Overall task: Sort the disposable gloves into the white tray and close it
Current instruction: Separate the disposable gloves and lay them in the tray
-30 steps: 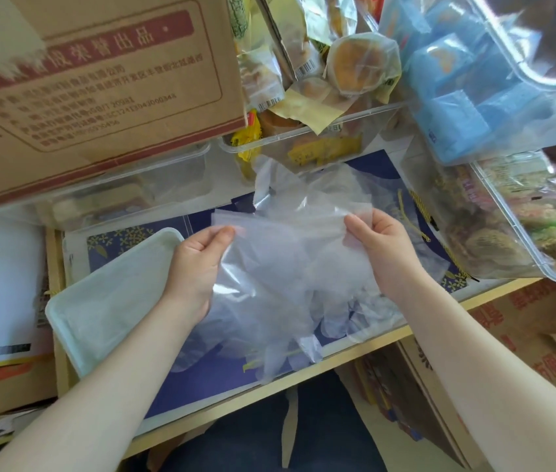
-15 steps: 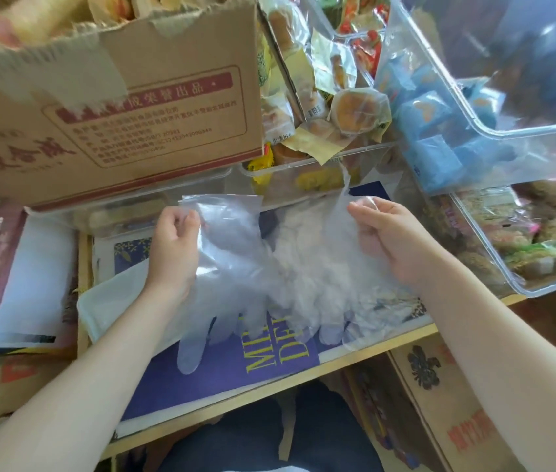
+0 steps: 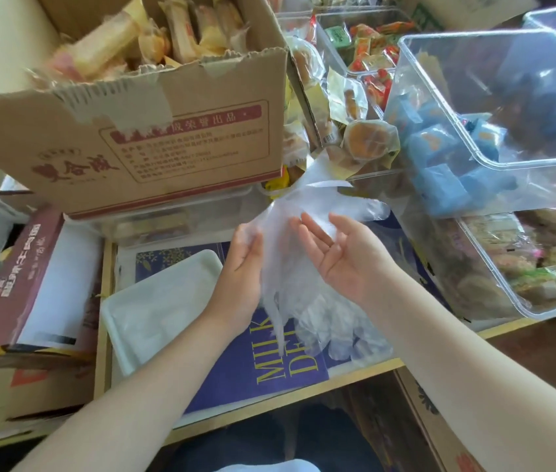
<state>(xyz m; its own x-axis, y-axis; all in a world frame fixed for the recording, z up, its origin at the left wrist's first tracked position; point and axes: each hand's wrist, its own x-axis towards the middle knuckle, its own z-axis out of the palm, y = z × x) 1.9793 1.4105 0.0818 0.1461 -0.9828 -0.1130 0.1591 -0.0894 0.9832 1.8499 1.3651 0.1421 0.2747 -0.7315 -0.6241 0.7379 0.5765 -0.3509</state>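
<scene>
While left hand [image 3: 242, 267] grips gloves [image 3: 290, 267], right hand [image 3: 341, 253] spread; white tray [image 3: 153, 308] seemingly lidded.

Bare forearms, no sleeves, dark trousers

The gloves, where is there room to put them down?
The white tray beside the left hand looks bare. The purple sheet by the shelf's front edge has free room too. Behind, the cardboard box and snack bins crowd everything.

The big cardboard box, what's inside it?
Wrapped yellow and pink snack packets fill the top of the cardboard box. Whatever lies deeper is hidden by its walls.
</scene>
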